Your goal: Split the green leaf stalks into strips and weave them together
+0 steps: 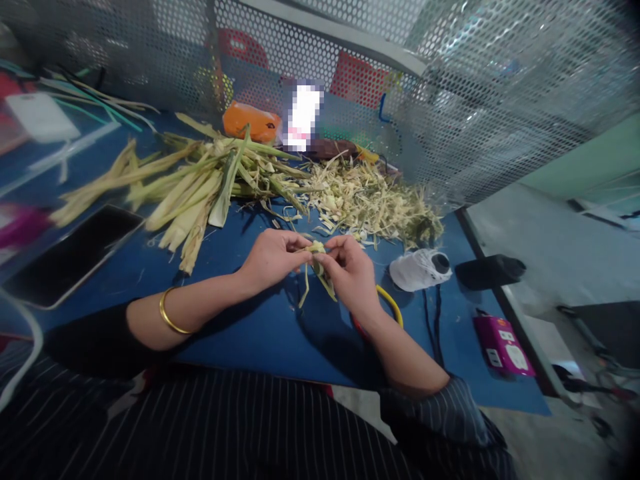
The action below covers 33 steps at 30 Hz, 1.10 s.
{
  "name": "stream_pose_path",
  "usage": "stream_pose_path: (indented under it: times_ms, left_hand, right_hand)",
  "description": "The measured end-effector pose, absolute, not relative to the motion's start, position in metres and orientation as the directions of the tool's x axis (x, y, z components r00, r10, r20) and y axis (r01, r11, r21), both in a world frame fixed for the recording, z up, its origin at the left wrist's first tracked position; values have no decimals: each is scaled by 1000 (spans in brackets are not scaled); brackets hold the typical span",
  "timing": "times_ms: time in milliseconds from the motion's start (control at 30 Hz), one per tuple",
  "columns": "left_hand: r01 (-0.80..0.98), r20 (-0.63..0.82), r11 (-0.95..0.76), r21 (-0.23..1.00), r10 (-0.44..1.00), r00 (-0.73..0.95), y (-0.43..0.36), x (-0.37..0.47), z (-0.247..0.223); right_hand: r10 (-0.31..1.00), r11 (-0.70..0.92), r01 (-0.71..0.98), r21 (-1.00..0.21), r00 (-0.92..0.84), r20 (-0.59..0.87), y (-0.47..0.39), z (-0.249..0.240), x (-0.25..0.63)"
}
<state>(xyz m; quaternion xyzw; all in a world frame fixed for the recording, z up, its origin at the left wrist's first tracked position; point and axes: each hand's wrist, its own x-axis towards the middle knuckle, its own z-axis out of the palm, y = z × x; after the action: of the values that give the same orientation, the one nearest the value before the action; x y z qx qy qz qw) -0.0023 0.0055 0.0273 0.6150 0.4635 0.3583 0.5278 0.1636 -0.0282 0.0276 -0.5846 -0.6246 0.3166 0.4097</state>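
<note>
Both hands meet over the blue table [240,340], pinching a small pale-yellow piece of corn husk [318,247] between thumbs and fingers. Narrow strips dangle below it. My left hand [276,257] grips its left side, with a gold bangle on the wrist; my right hand [351,270] closes on the other side. Exact fingertip contact is partly hidden. Behind the hands lies a heap of shredded husk bits [370,200]. Long dried husk leaves [200,180] are piled to the left of it. A yellow loop-shaped handle [393,303] shows partly beneath my right wrist.
Right of my hands lie a white thread spool [420,270], a black spool [490,272] and a purple box [504,345]. A dark phone [70,253] rests at left. Farther back are an orange packet [250,122], a lit, pixelated screen [303,117] and a perforated metal panel [430,127].
</note>
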Motion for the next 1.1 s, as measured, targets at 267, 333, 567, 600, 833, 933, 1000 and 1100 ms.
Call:
stream_pose_path:
  times_ms: [267, 333, 567, 600, 833, 933, 1000, 1100]
  left_hand:
    - [210, -6, -73, 975, 936, 351, 3, -4, 27]
    - [222, -6, -77, 972, 937, 350, 4, -4, 27]
    - [225, -27, -51, 973, 943, 331, 5, -5, 29]
    - [219, -36, -40, 975, 944, 328, 5, -5, 28]
    - [206, -42, -37, 978, 930, 366, 5, -4, 22]
    - [221, -14, -82, 972, 916, 401, 5, -4, 22]
    - [241, 12, -123, 963, 908, 418, 5, -5, 23]
    - [256, 33, -161, 953, 897, 440, 4, -6, 27]
  right_hand:
    - [994, 110, 382, -918, -55, 97, -26, 27, 164]
    - [996, 88, 348, -933, -39, 80, -27, 28, 163]
    - [981, 150, 432, -890, 45, 187, -30, 29, 163]
    - [980, 161, 458, -874, 34, 198, -30, 29, 163]
    - [973, 130, 539, -832, 93, 212, -33, 30, 160]
    - [985, 115, 394, -912, 76, 157, -31, 28, 161]
    - [997, 74, 279, -957, 12, 80, -29, 29, 161]
    - [998, -35, 162, -986, -45, -43, -27, 34, 161]
